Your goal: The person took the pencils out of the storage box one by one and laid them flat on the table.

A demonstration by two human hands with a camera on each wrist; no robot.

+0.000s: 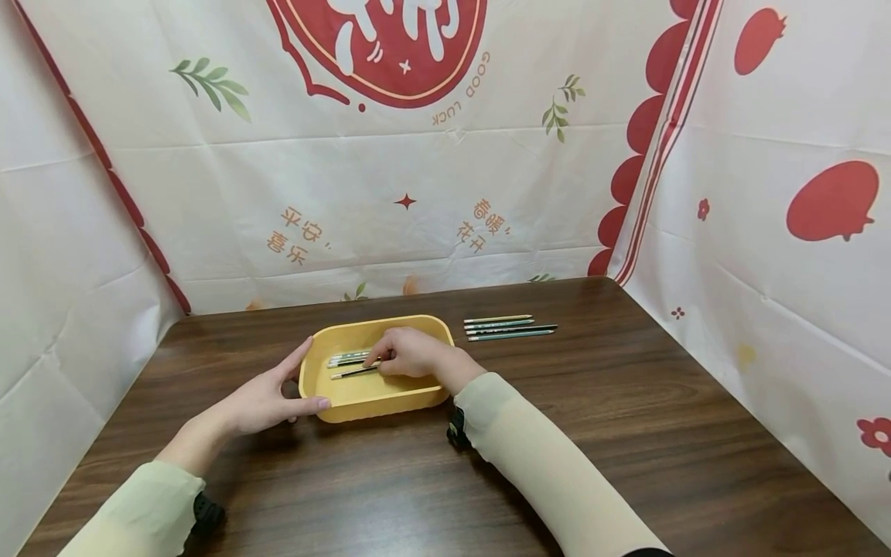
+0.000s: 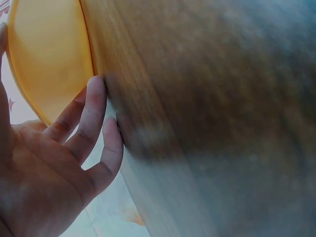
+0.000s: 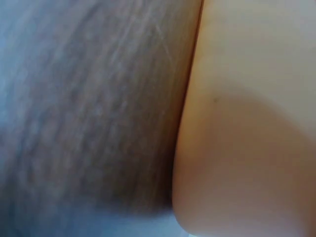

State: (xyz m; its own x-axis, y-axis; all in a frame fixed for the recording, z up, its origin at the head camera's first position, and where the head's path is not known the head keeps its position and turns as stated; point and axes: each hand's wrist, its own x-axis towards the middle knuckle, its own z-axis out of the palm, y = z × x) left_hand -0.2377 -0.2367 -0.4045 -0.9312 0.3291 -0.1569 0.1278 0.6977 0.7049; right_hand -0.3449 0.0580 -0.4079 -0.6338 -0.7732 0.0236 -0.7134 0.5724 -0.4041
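A yellow plastic box (image 1: 390, 407) stands on the table. My left hand (image 1: 266, 396) holds its left end, thumb on the near rim and index finger at the far corner; the left wrist view shows other fingers (image 2: 94, 111) against the outer wall. Inside the box, my right hand (image 1: 415, 354) pinches a dark pencil (image 1: 353, 373) low over the floor, hiding its right part. Several green and dark pencils (image 1: 348, 356) lie side by side just behind it. In the right wrist view only the box wall (image 3: 232, 64) and table show, not the hand.
Right of the box, several pencils (image 1: 511, 335) lie in a row on the dark wooden table (image 1: 592, 433). White printed cloth (image 1: 390, 186) hangs behind the table and along both sides.
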